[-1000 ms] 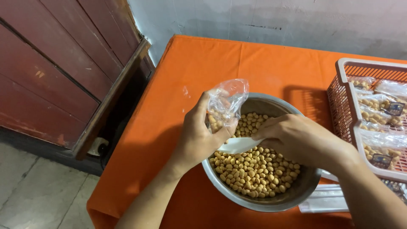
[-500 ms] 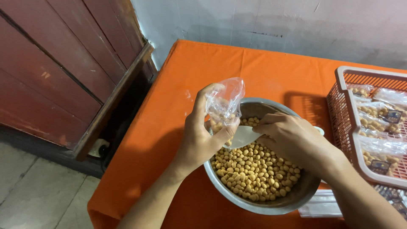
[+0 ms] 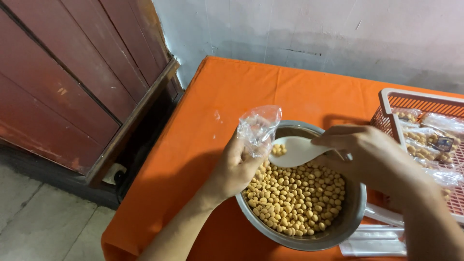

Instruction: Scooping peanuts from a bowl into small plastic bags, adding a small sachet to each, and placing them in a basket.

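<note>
**Presently: spoon raised to bag mouth over bowl of round snacks**

The left hand (image 3: pixel 237 166) rises from the lower centre of the frame, forearm angled up, fingers (image 3: pixel 258 153) closed around the lower part of a small clear plastic bag (image 3: pixel 258 126) held upright at the bowl's upper-left rim. The right hand (image 3: pixel 362 150) enters from the right edge, fingers pinched on the handle of a white spoon (image 3: pixel 297 151), its bowl level and touching the bag's open side, a few balls resting in it.

Against the frame half a second earlier, the spoon has lifted clear of the heap and is now plainly exposed; the bag hand has barely shifted.

The steel bowl (image 3: pixel 348 220) is round, dull-polished, sitting at centre-right on the orange cloth-covered tabletop (image 3: pixel 270 87). It holds a heap of small tan coated balls (image 3: pixel 295 198), matt and uniform. The bag is thin and crinkled. A pink lattice plastic basket (image 3: pixel 394 99) at the right edge holds sealed packets of the same product. Flat clear bags (image 3: pixel 374 241) lie beside the bowl, lower right.
</note>
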